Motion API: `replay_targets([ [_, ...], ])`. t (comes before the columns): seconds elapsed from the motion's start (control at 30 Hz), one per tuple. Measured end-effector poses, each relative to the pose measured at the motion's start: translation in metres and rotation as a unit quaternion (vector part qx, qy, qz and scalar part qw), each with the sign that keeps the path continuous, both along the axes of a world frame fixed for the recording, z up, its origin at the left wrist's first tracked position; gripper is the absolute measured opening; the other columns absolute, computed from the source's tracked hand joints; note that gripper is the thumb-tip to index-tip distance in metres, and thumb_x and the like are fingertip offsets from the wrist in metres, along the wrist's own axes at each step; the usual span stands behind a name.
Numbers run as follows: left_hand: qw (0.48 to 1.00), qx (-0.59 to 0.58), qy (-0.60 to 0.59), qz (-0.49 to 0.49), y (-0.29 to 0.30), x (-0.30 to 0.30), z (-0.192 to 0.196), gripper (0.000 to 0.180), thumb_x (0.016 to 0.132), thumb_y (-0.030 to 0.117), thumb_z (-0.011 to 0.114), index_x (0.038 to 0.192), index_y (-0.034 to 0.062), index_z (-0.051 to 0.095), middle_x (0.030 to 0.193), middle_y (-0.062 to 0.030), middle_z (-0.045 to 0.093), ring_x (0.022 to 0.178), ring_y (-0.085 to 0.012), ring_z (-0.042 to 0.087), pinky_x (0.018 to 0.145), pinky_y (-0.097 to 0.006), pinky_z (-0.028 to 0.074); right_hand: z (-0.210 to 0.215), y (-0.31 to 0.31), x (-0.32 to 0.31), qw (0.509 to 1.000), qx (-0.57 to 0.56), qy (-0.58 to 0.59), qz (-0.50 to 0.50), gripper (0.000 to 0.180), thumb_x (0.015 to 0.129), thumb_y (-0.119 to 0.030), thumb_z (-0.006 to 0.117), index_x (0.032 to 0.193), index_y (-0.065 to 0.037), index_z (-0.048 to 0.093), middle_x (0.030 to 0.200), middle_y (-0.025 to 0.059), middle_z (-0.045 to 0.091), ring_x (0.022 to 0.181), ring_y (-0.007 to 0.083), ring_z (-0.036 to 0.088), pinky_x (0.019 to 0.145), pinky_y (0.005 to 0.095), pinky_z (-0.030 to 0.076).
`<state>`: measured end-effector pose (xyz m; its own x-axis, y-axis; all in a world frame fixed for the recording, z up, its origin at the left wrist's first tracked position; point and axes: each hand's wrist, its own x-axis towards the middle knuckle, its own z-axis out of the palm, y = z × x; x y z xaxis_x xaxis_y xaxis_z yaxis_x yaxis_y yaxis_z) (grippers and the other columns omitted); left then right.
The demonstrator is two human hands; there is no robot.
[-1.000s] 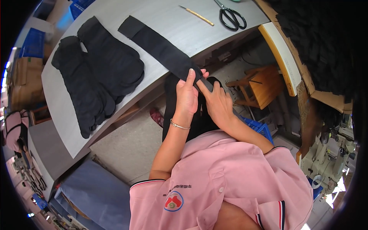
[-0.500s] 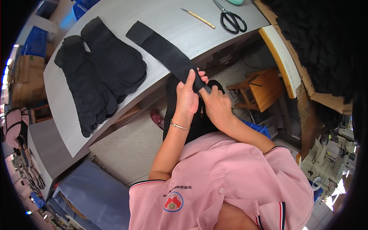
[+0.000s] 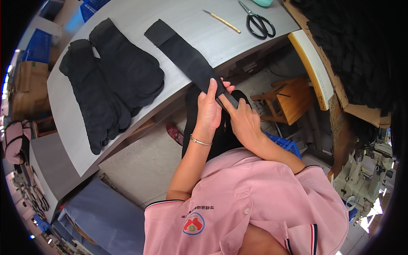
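A long black sock (image 3: 185,55) stretches from the table's edge to my hands. Its ribbed cuff lies flat on the tabletop, and its near end hangs over my lap. My left hand (image 3: 210,111) is closed round that near end, thumb on top and fingertips showing on the far side. At the tip of the sock, my right hand (image 3: 245,124) grips the fabric, its index finger stretched along the sock's end. A dark grey strip shows beside that finger; whether it belongs to the sock, I cannot tell. Two piles of black socks (image 3: 127,63) lie at the table's left.
On the grey table (image 3: 178,17) lie a thin pointed tool with a tan handle (image 3: 223,21) and black-handled scissors (image 3: 260,25). A cardboard box (image 3: 361,111) of black items stands at right, near a wooden stool (image 3: 293,100) and a blue crate (image 3: 284,144).
My right index finger has straightened along the sock's end, where more of the grey strip shows. The sock's cuff has shifted slightly right in view. My left hand keeps its grip.
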<state>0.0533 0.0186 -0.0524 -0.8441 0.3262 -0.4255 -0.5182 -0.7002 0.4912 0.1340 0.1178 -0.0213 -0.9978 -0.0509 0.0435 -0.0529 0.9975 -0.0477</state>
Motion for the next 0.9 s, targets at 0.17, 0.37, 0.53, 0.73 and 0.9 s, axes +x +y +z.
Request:
replay_targets([
  [0.17, 1.000, 0.022, 0.019, -0.010, 0.001, -0.002, 0.001, 0.036, 0.102, 0.035, 0.057, 0.110, -0.0003, 0.058, 0.099, -0.0113, 0.068, 0.097, -0.0227, 0.067, 0.091, -0.035, 0.053, -0.026, -0.015, -0.052, 0.997, 0.008, 0.077, -0.005, 0.040, 0.083, -0.012, 0.064, 0.122, -0.020, 0.057, 0.072, 0.0096, 0.058, 0.063, 0.0230, 0.063, 0.053, 0.0341, 0.049],
  [0.37, 0.999, 0.039, -0.017, 0.004, -0.006, 0.000, 0.003, 0.042, 0.099, 0.032, 0.063, 0.122, -0.0030, 0.055, 0.115, -0.0169, 0.066, 0.109, -0.0262, 0.063, 0.098, -0.042, 0.051, -0.007, -0.001, -0.031, 0.999, -0.006, 0.035, 0.018, 0.037, 0.083, -0.012, 0.064, 0.119, -0.020, 0.057, 0.073, 0.0097, 0.058, 0.065, 0.0254, 0.064, 0.053, 0.0365, 0.049],
  [0.53, 1.000, 0.010, -0.022, 0.018, 0.001, -0.001, -0.003, 0.038, 0.097, 0.029, 0.066, 0.118, -0.0014, 0.057, 0.104, -0.0123, 0.067, 0.089, -0.0216, 0.067, 0.087, -0.040, 0.056, -0.004, 0.000, -0.005, 0.997, 0.071, 0.000, 0.007, 0.041, 0.079, -0.012, 0.068, 0.117, -0.021, 0.060, 0.077, 0.0084, 0.056, 0.068, 0.0226, 0.064, 0.054, 0.0338, 0.047],
  [0.73, 0.999, 0.037, -0.015, 0.031, 0.003, -0.008, -0.001, 0.033, 0.099, 0.033, 0.063, 0.109, 0.0019, 0.058, 0.093, -0.0051, 0.065, 0.084, -0.0159, 0.062, 0.083, -0.033, 0.053, -0.025, -0.020, -0.064, 0.997, 0.069, 0.023, 0.005, 0.011, 0.080, -0.019, 0.066, 0.091, -0.015, 0.067, 0.084, 0.0080, 0.059, 0.074, 0.0208, 0.065, 0.059, 0.0336, 0.050],
  [0.9, 0.999, 0.033, -0.009, 0.018, 0.001, -0.003, 0.001, 0.037, 0.100, 0.036, 0.061, 0.112, 0.0020, 0.057, 0.095, -0.0078, 0.065, 0.087, -0.0189, 0.065, 0.084, -0.033, 0.053, -0.009, -0.003, -0.031, 1.000, -0.024, -0.007, 0.012, 0.037, 0.079, -0.014, 0.068, 0.116, -0.016, 0.064, 0.093, 0.0128, 0.055, 0.075, 0.0275, 0.063, 0.058, 0.0356, 0.049],
])
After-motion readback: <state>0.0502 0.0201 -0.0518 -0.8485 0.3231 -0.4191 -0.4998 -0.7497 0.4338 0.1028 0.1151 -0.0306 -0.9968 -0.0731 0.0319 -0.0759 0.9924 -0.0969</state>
